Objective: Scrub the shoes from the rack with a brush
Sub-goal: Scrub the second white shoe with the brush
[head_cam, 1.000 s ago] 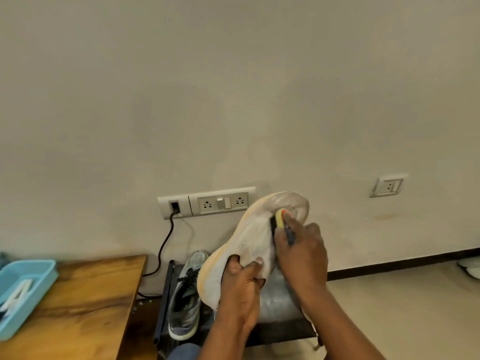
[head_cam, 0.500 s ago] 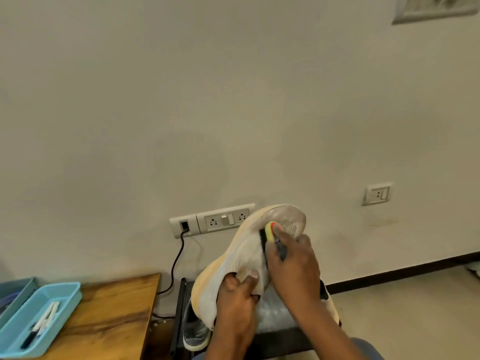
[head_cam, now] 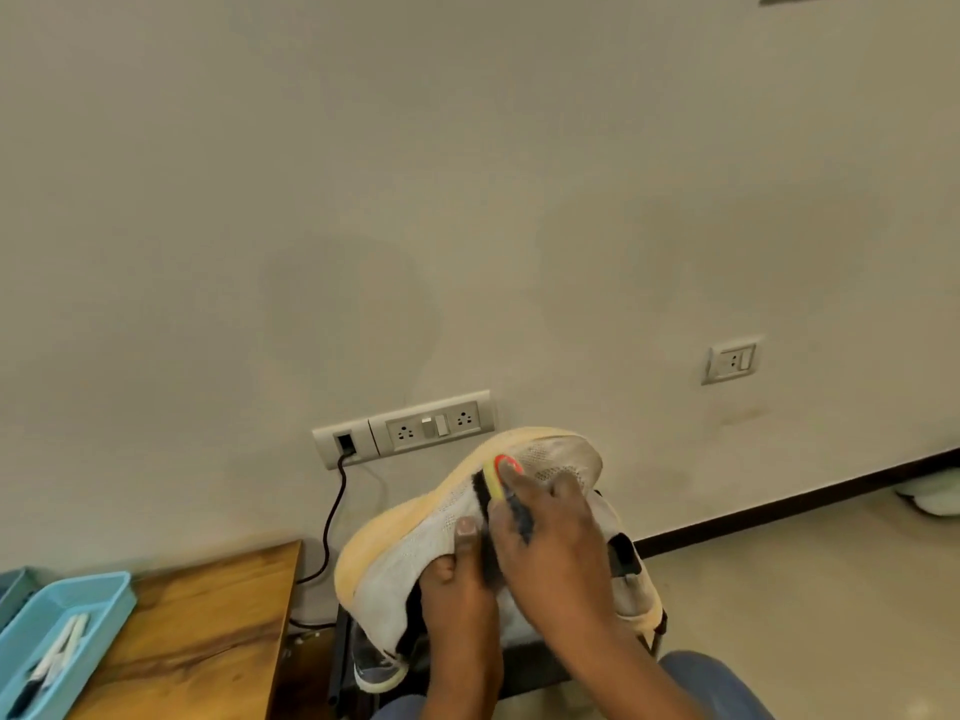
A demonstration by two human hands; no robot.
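Your left hand (head_cam: 457, 589) grips white knit shoe with pale orange sole (head_cam: 415, 537) near its opening, holds it up before black shoe rack (head_cam: 335, 662). Your right hand (head_cam: 556, 543) curls round small yellow brush with red tip (head_cam: 496, 472) — bristles press on shoe side, near toe.

Task looks mid-way: this shoe under scrub now, knit looks grey in spots. Grey shoe (head_cam: 376, 667) waits on rack, looks not scrubbed — more left to do.

Count: two shoes seen clearly, one brush, one rack, two hands.
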